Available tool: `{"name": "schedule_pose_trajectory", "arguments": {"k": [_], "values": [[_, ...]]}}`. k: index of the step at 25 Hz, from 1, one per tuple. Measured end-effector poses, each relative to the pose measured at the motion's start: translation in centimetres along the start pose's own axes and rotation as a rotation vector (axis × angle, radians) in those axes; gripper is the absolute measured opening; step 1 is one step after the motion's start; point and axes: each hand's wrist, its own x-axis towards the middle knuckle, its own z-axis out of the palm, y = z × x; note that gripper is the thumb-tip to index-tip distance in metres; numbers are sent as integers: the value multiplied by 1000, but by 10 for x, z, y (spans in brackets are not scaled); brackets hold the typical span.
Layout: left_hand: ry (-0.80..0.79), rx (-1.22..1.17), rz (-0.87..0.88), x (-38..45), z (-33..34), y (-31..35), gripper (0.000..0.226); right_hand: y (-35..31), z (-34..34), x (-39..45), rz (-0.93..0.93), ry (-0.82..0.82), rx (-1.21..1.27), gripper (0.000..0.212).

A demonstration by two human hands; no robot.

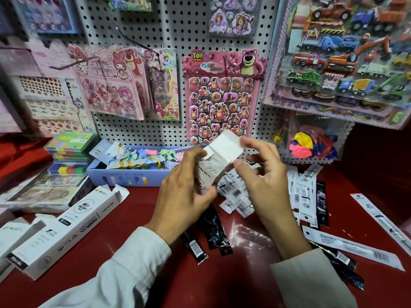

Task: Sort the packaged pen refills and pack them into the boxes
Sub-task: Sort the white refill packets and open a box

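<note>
My left hand (184,187) grips a white refill box (219,160) and holds it upright above the red table, its top flaps open. My right hand (261,174) pinches the open lid flap at the top of that box. Packaged pen refills lie scattered under and to the right of my hands: white packets (304,192) and black packets (213,234). A long white refill packet (353,247) lies at the right. Another white box (66,227) lies on its side at the left with its end open.
A blue tray (124,174) of pastel items stands at the back of the red table (200,274). Stacked coloured cases (69,152) sit at the left. Sticker sheets hang on the pegboard (178,30) behind, with a bag of balloons (311,143) at the right.
</note>
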Motion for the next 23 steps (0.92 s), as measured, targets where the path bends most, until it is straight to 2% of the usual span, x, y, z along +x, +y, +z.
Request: {"name": "schedule_pose_trajectory", "arguments": {"k": [3, 7, 10, 12, 13, 16, 19, 21, 23], "values": [[-27, 12, 31, -3, 1, 3, 66, 7, 6, -2, 138, -98, 191, 54], [-75, 87, 96, -2, -5, 7, 71, 9, 8, 1, 162, -188, 335, 27], [77, 220, 67, 7, -21, 5, 65, 19, -12, 13, 264, -21, 322, 12], [118, 327, 25, 15, -36, -2, 62, 35, -23, 16, 428, 72, 149, 11], [88, 387, 11, 16, -41, -6, 59, 47, -25, 15, 482, 48, -57, 12], [-87, 498, 5, 11, -46, -10, 52, 83, -17, 6, 397, -192, -794, 25], [-227, 495, 42, 4, -36, -6, 50, 104, 2, 2, 379, -322, -1027, 47], [-241, 474, 71, 3, -32, -6, 48, 115, 14, 4, 370, -345, -1156, 57], [-219, 439, 76, 2, -32, -10, 48, 119, 21, 7, 378, -323, -1219, 57]]}}
